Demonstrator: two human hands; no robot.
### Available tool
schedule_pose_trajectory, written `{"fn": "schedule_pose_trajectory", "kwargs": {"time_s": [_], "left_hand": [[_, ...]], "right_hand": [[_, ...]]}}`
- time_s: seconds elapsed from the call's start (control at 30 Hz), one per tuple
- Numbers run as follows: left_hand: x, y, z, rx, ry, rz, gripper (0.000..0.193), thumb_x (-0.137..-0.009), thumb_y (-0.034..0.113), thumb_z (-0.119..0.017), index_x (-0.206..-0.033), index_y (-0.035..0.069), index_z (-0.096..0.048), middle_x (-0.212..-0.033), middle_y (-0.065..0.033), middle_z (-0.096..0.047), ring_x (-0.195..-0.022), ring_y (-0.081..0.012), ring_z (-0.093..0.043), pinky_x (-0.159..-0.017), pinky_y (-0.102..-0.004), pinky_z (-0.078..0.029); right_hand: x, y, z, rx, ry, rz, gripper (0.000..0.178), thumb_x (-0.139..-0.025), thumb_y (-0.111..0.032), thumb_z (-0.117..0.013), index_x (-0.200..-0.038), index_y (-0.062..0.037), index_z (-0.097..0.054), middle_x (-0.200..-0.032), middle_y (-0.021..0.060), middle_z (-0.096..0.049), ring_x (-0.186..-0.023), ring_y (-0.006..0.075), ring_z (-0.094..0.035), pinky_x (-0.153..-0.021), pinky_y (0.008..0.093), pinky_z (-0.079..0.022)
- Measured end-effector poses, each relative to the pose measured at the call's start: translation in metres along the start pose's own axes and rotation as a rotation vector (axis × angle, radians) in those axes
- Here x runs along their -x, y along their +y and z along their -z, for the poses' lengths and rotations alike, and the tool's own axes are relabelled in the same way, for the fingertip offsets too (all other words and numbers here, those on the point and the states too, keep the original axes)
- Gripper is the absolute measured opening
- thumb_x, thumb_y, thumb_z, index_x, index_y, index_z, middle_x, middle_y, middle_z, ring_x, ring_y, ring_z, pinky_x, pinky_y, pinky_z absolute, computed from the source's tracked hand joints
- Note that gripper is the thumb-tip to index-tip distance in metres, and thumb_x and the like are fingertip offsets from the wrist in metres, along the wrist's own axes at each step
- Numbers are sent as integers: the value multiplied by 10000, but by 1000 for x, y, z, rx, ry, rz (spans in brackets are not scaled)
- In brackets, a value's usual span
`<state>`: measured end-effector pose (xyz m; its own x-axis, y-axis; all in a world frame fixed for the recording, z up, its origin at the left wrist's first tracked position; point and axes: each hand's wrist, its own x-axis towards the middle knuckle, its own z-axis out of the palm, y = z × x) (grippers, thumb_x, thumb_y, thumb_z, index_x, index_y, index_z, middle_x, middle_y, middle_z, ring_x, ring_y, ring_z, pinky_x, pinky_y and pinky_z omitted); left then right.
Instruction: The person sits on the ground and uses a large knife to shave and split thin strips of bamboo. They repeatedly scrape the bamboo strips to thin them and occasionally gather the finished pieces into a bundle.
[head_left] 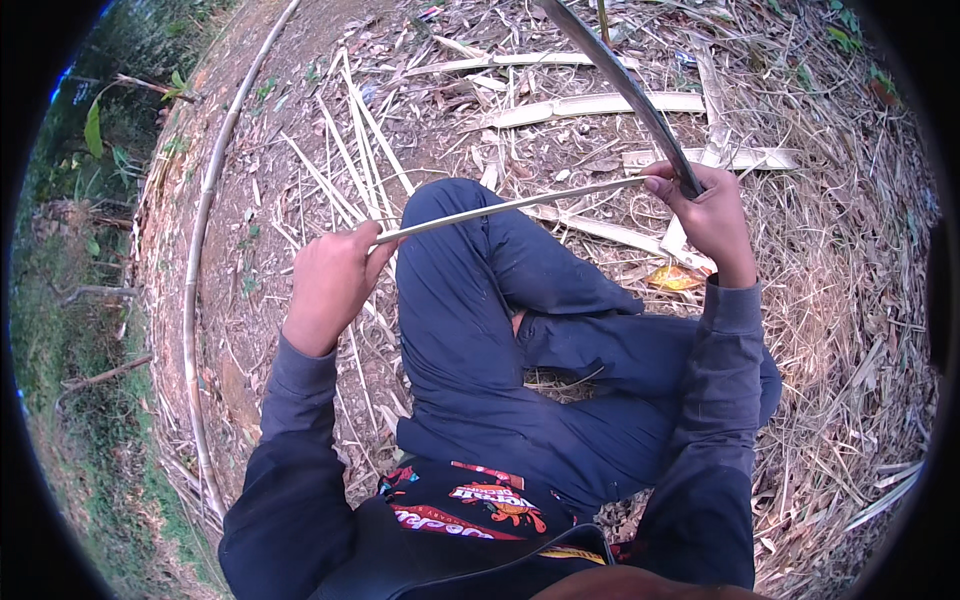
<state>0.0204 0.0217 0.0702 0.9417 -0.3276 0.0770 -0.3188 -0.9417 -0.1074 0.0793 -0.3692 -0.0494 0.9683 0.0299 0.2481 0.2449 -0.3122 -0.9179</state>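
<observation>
Stretched across my raised knee is a thin, pale bamboo strip (520, 205), slanting up from left to right. My left hand (333, 282) is closed on its left end, thumb and fingers pinched together. At the other end my right hand (712, 218) pinches the strip between thumb and finger. That same hand also grips a long, dark, slightly curved blade (632, 92), which looks like a machete and points up and away past the top of the view. Its handle is hidden in my fist.
Several narrow split strips (362, 150) lie fanned on the ground beyond my left hand. Wider split bamboo pieces (600, 106) are scattered ahead. A long pole (205, 215) runs along the left, beside green plants. Dry leaves and shavings (840, 300) cover the ground at right.
</observation>
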Motion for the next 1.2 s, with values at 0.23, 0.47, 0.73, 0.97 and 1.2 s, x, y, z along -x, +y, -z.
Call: {"fn": "schedule_pose_trajectory", "kwargs": {"time_s": [0.23, 0.47, 0.73, 0.97, 1.2], "left_hand": [[21, 48, -54, 1019, -329, 180, 366, -1039, 316, -550, -957, 0, -716, -648, 28, -480, -597, -49, -406, -534, -255, -347], [-1, 106, -72, 1604, -354, 519, 311, -1088, 305, -388, -999, 70, -571, -719, 72, -398, -549, -11, -285, -482, -196, -259], [-7, 123, -80, 1884, -194, 688, 303, -1070, 356, -418, -981, 99, -551, -730, 61, -415, -539, -7, -299, -460, -188, -254], [-3, 121, -71, 2154, -456, 681, 249, -1076, 344, -419, -944, 150, -501, -715, 66, -406, -493, -3, -280, -414, -187, -226], [7, 133, -66, 2143, -533, 638, 219, -1090, 333, -387, -960, 179, -473, -665, 88, -344, -490, -6, -237, -427, -197, -162]], "right_hand": [[10, -29, -32, 466, 190, 125, 758, -859, -369, -780, -1496, -131, -445, -562, 74, -514, -473, 156, -509, -467, 328, -386], [54, -52, -105, 377, -52, 194, 656, -809, -566, -734, -1206, -77, -551, -603, 77, -566, -508, 242, -595, -474, 355, -430], [53, -40, -101, 465, -103, 187, 495, -866, -511, -714, -778, -38, -599, -606, 120, -559, -558, 302, -590, -519, 391, -447], [53, -36, -104, 440, -70, 474, 588, -762, -641, -728, -717, -79, -563, -604, 64, -569, -510, 229, -597, -467, 355, -424], [45, -22, -90, 545, 19, 699, 687, -742, -764, -614, -678, -88, -512, -586, 68, -497, -506, 243, -555, -500, 378, -420]]}}
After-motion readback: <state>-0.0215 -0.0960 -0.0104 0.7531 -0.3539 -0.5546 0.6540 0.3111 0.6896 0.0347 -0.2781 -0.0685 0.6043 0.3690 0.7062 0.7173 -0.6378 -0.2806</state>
